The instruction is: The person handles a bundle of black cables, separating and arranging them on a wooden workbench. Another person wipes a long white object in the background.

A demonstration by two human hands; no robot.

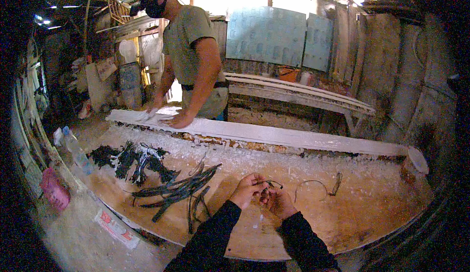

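Observation:
Above the middle of the plywood table, my left hand (pixel 248 190) and my right hand (pixel 282 204) are close together, fingertips pinched on a thin black strip (pixel 275 182). One end of the strip sticks out past the fingers; the rest is hidden by them. Left of my hands lies a loose pile of long black strips (pixel 178 189), looking like cut rubber. Beyond it are several tied bundles of black strips (pixel 139 160), some dusted white. To the right of my hands, a thin curved strand (pixel 312 181) and a small dark twist of strip (pixel 336 184) rest on the wood.
A long white-coated board (pixel 293 139) runs along the table's far side, where a masked co-worker (pixel 193 52) presses both hands on it. A round white container (pixel 417 160) stands at its right end. A clear bottle (pixel 78 149) lies at the left edge; a pink bag (pixel 55 189) is beyond.

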